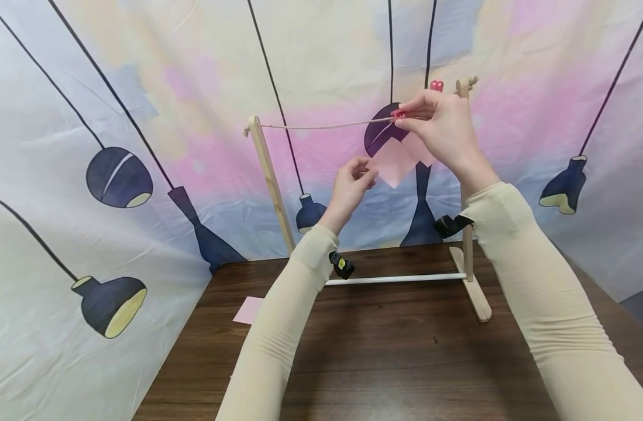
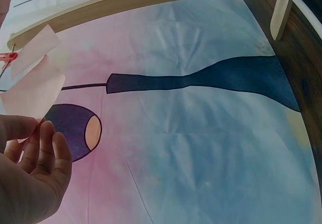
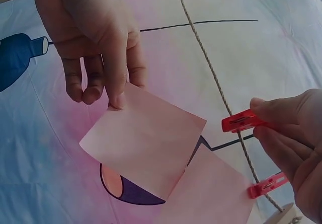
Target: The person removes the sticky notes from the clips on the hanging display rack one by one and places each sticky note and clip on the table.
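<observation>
A painted cloth backdrop (image 1: 184, 64) with lamp figures hangs behind everything. Below it spreads the dark wood-grain counter (image 1: 384, 351). A pale wooden frame (image 1: 271, 175) stands toward the counter's far edge, its right foot lying toward the right edge. A white rod (image 1: 400, 279) runs low between the posts, and a twisted rope (image 1: 326, 127) spans their tops.

The right hand (image 1: 447, 128) is raised at the rope near the right post, thumb and fingers pinching a red clothespin (image 3: 237, 121) that lies across the rope; whether it bites the rope is unclear. Lower, the left hand (image 1: 348, 190) pinches a corner of a pink sheet (image 3: 146, 138) between thumb and finger. This sheet slants beneath the rope, partly overlapping a second sheet (image 3: 216, 194) that hangs from another clothespin (image 3: 266, 185) beside the right post. A third sheet (image 1: 246, 310) lies near the counter's left edge, partly behind the left sleeve (image 1: 279, 327).
</observation>
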Tool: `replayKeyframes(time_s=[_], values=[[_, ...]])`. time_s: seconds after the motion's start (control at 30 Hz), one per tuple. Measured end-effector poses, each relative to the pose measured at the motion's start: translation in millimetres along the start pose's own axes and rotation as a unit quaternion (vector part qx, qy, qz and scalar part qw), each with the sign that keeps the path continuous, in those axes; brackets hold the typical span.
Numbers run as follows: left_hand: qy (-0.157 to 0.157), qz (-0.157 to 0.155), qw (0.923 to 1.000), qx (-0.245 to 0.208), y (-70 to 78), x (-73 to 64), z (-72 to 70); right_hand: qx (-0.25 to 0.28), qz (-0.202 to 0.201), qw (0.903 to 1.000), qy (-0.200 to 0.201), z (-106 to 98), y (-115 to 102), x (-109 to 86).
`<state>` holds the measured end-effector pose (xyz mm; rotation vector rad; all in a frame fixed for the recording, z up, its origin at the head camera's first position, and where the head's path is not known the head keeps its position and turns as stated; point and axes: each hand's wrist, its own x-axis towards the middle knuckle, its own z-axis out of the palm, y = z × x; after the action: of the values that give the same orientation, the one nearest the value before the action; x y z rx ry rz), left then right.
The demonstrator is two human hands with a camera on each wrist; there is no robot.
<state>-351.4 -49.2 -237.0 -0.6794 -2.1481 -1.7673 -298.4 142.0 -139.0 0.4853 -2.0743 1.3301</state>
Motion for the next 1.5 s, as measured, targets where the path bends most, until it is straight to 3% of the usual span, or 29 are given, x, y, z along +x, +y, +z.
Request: replayKeyframes(time_s=[0.27,0.67,0.93,1.1,1.33,1.5], values=[[-0.002,-0.006,1.0,0.001,-3.3,-3.4,-5.1,0.053,-0.03,0.9974,0.038,1.9,0.7,-1.1],[0.004,-0.025,0.9997,-0.005,-7.2,-7.4,-20.6,0.057,-0.035,0.9963,0.053,-14.1,1.2,-12.5],[0.001,-0.031,0.9994,0.013,-11.0,-13.7,-36.2,0.108,-0.073,0.9872,0.093,-23.3,2.5,-20.1],[0.001,-0.031,0.9991,0.029,-11.3,-17.6,-44.9,0.128,-0.073,0.9837,0.103,-29.9,2.6,-23.6],[-0.008,-0.035,0.9981,0.051,-13.8,-30.2,-60.6,0.092,-0.063,0.9874,0.112,-38.9,11.3,-34.0],[-0.024,-0.004,0.9942,0.104,-15.8,-43.2,-77.2,0.068,-0.051,0.9888,0.123,-47.9,18.7,-46.2]])
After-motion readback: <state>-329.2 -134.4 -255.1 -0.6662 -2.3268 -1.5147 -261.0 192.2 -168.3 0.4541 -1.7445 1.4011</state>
